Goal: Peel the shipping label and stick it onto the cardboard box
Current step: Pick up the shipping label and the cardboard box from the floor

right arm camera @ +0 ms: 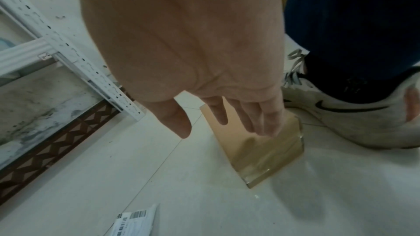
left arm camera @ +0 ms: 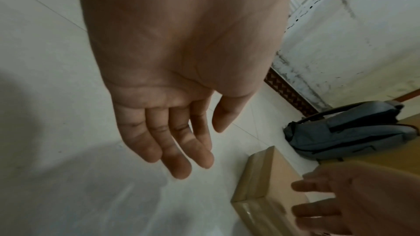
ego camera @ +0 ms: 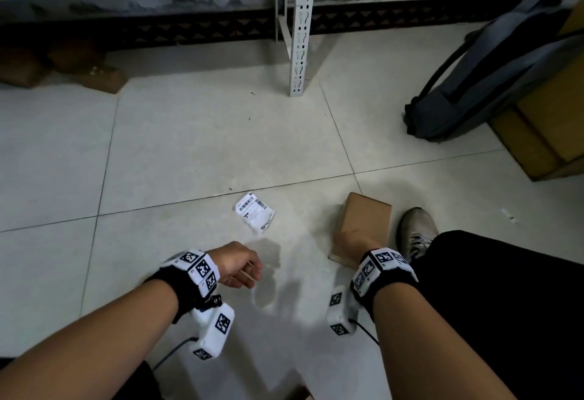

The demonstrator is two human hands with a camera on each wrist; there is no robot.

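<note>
Forearms fill the bottom of the head view, each wrist strapped with a marker-covered camera. My left hand [ego camera: 238, 265] hangs at lower centre, above the pale floor tiles [ego camera: 189, 147]; its own wrist view shows the fingers [left arm camera: 179, 150] straight and loosely together, thumb a little apart, holding nothing. My right hand [ego camera: 350, 241] sits at lower right over the near end of the cardboard box [ego camera: 366, 216]. From the right wrist view its fingers [right arm camera: 261, 119] are stretched out and slightly spread over the box's top face; I cannot tell whether they touch it. The box lies flat on the floor, clear tape glinting along its near edge, just beside my white sneaker [ego camera: 415, 229] at right of centre.

The shipping label [ego camera: 255, 212] lies on the tiles in the middle of the frame, barcodes up, slightly crumpled, left of the box and apart from both hands.

Farther back, a white perforated shelf post [ego camera: 300, 36] stands at upper centre. A grey backpack [ego camera: 493, 77] leans against large cartons [ego camera: 550, 121] at upper right.
</note>
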